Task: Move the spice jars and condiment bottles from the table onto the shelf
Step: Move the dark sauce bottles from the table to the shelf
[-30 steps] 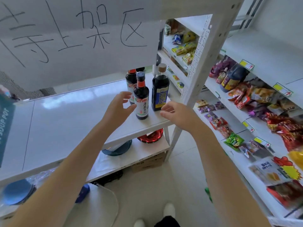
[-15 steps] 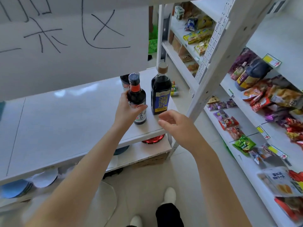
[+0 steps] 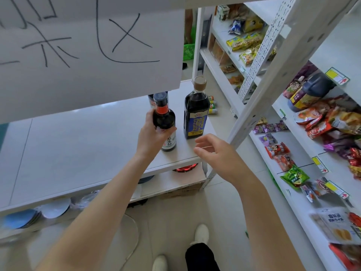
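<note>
The step in hand is the pick-up of the first bottle; the left hand (image 3: pixel 154 133) is wrapped around the small bottle (image 3: pixel 164 122) at its shoulder and upper label, and the bottle stands upright near the right front corner of the tabletop (image 3: pixel 78 145); I cannot tell whether its base has already left the surface. The right hand (image 3: pixel 213 151) is empty, fingers loosely curled and apart, and it hovers at the right front corner, just in front of the tall bottle (image 3: pixel 196 112), not touching it. A third bottle (image 3: pixel 151 99) stands behind the small one, mostly hidden by the hanging paper sign (image 3: pixel 88 55).

My judgement: the next move calls for the right hand to close on the tall bottle's body, then both go to the shelf (image 3: pixel 304 145) at the right, which is crowded with snack bags (image 3: pixel 322 122); a free place must be found there.

The small bottle is round, dark glass or plastic, with a black cap, red neck band and pale label; the tall bottle is squarer, dark, with a tan cap and blue label; both look smooth and rigid; the tabletop is white, flat and glossy.
</note>
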